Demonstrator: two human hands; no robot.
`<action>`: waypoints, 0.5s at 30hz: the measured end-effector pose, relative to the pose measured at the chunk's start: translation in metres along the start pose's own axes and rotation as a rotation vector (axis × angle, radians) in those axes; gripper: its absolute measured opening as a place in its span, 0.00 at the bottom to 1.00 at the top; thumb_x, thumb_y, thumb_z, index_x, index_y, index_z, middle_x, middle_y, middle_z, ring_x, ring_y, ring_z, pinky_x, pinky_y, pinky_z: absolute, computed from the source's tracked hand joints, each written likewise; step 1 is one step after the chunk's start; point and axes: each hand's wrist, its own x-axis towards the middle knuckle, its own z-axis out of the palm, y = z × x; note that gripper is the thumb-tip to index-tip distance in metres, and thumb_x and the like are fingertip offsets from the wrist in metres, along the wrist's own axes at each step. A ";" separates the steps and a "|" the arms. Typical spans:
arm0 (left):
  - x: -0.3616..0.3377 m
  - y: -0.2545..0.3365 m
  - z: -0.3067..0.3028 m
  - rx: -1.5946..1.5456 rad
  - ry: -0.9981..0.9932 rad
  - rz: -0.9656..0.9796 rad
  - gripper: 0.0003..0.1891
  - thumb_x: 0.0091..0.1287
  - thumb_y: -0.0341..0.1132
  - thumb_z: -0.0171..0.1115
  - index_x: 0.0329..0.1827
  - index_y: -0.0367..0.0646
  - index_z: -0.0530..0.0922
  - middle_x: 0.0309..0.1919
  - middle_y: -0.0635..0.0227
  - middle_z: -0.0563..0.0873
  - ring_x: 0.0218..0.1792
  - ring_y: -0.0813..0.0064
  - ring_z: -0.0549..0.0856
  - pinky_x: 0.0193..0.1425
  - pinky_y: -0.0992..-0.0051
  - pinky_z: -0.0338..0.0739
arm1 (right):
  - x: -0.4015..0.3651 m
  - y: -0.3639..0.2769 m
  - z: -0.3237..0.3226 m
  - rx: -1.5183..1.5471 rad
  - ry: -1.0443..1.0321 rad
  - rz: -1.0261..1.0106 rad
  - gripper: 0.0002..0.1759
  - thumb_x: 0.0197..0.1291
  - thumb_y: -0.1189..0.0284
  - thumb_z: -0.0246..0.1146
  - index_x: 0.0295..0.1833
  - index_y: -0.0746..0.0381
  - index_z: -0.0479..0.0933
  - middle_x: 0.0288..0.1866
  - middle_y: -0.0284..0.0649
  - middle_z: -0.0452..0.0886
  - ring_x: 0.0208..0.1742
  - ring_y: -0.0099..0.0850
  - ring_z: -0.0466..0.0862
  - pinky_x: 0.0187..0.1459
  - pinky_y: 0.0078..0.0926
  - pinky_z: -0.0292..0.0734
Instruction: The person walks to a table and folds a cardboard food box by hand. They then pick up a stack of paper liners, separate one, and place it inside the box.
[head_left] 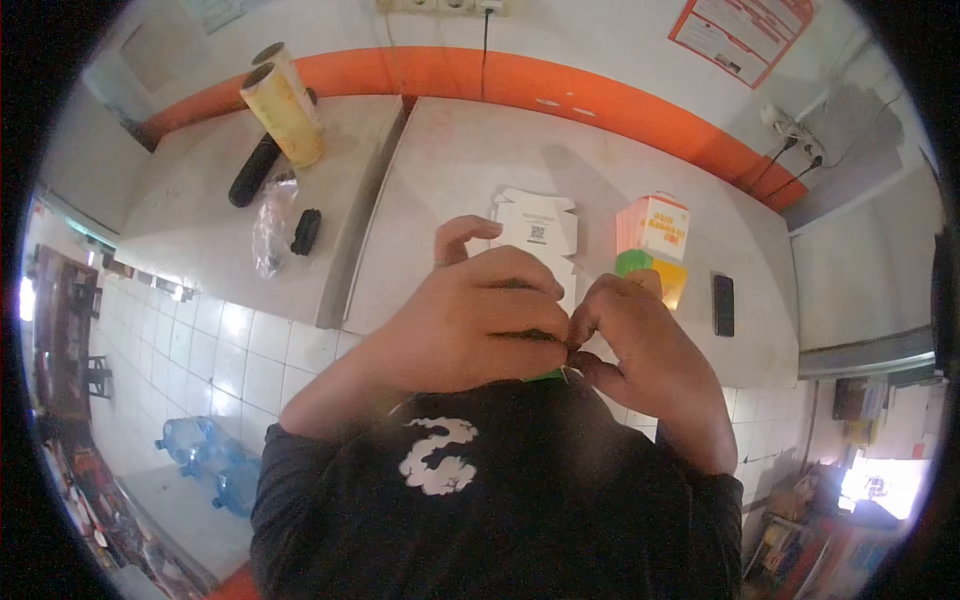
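My left hand [490, 320] is closed close to my chest, its fingers curled and its index finger raised and bent. Below its fingers shows a small green edge [545, 376] of something that the hand mostly hides. My right hand [645, 350] meets it from the right, thumb and fingers pinched together at the same spot. What lies between the fingertips is hidden. Just beyond my hands a flat white carton blank [537, 222] with a printed code lies on the table, partly covered by my left hand.
Beyond my right hand stands a stack of printed cartons [662, 228], with a green and yellow piece [675, 283] before it. A black phone [723, 305] lies to the right. Film rolls [285, 115] and a plastic bag [272, 230] are on the left table [355, 150]. Blue water bottles [205, 455] lie lower left.
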 end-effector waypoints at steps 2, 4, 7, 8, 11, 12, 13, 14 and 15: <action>0.002 -0.001 -0.001 0.020 0.003 0.006 0.07 0.52 0.39 0.78 0.32 0.61 0.88 0.40 0.89 0.90 0.55 0.77 0.87 0.74 0.48 0.60 | -0.001 0.000 -0.003 0.044 0.006 -0.038 0.13 0.56 0.74 0.72 0.44 0.56 0.77 0.39 0.41 0.80 0.48 0.46 0.83 0.58 0.49 0.67; 0.003 -0.004 -0.001 0.027 -0.048 -0.007 0.06 0.52 0.39 0.78 0.32 0.61 0.88 0.40 0.88 0.90 0.55 0.77 0.87 0.74 0.49 0.61 | -0.001 -0.002 -0.004 0.053 0.000 -0.062 0.13 0.55 0.74 0.72 0.44 0.56 0.77 0.39 0.41 0.80 0.48 0.46 0.83 0.59 0.50 0.67; 0.004 -0.008 -0.001 0.013 -0.171 -0.049 0.05 0.56 0.40 0.76 0.33 0.59 0.88 0.40 0.84 0.90 0.54 0.75 0.87 0.73 0.50 0.63 | 0.001 -0.005 -0.002 -0.004 -0.008 -0.072 0.13 0.53 0.75 0.74 0.42 0.55 0.78 0.38 0.40 0.80 0.47 0.45 0.82 0.59 0.47 0.67; 0.004 -0.009 -0.001 0.002 -0.189 -0.064 0.05 0.58 0.41 0.76 0.35 0.58 0.88 0.41 0.82 0.90 0.53 0.73 0.87 0.72 0.50 0.63 | 0.002 -0.005 -0.002 -0.031 -0.003 -0.070 0.14 0.51 0.77 0.76 0.40 0.55 0.78 0.38 0.40 0.80 0.46 0.44 0.82 0.58 0.45 0.66; 0.001 -0.010 0.008 -0.118 -0.269 -0.211 0.05 0.63 0.41 0.72 0.37 0.53 0.88 0.42 0.76 0.89 0.53 0.67 0.87 0.69 0.53 0.66 | 0.003 -0.009 0.003 -0.140 -0.022 -0.055 0.14 0.50 0.75 0.77 0.38 0.55 0.79 0.38 0.39 0.79 0.46 0.42 0.81 0.60 0.43 0.65; 0.000 -0.010 0.010 -0.172 -0.300 -0.275 0.06 0.65 0.40 0.71 0.37 0.51 0.88 0.42 0.74 0.88 0.53 0.64 0.86 0.68 0.53 0.67 | 0.003 -0.010 0.004 -0.181 -0.033 -0.048 0.13 0.50 0.74 0.78 0.38 0.54 0.79 0.38 0.39 0.79 0.47 0.42 0.80 0.62 0.44 0.65; 0.000 -0.012 0.008 -0.220 -0.414 -0.316 0.07 0.65 0.40 0.71 0.39 0.48 0.88 0.42 0.71 0.89 0.53 0.62 0.86 0.67 0.54 0.68 | 0.003 -0.013 0.006 -0.189 -0.044 -0.056 0.13 0.50 0.73 0.78 0.38 0.54 0.80 0.39 0.39 0.80 0.49 0.42 0.80 0.64 0.44 0.65; 0.000 -0.015 0.004 -0.266 -0.528 -0.356 0.08 0.65 0.39 0.71 0.41 0.46 0.88 0.43 0.68 0.89 0.52 0.60 0.86 0.66 0.55 0.69 | 0.003 -0.017 0.006 -0.198 -0.055 -0.066 0.14 0.50 0.72 0.78 0.39 0.54 0.81 0.40 0.40 0.81 0.51 0.43 0.80 0.66 0.44 0.64; 0.000 -0.018 0.001 -0.312 -0.641 -0.396 0.10 0.65 0.39 0.71 0.43 0.43 0.88 0.43 0.65 0.89 0.52 0.57 0.86 0.65 0.55 0.69 | 0.003 -0.018 0.007 -0.219 -0.031 -0.077 0.15 0.49 0.70 0.79 0.41 0.54 0.81 0.42 0.40 0.82 0.54 0.43 0.80 0.68 0.44 0.64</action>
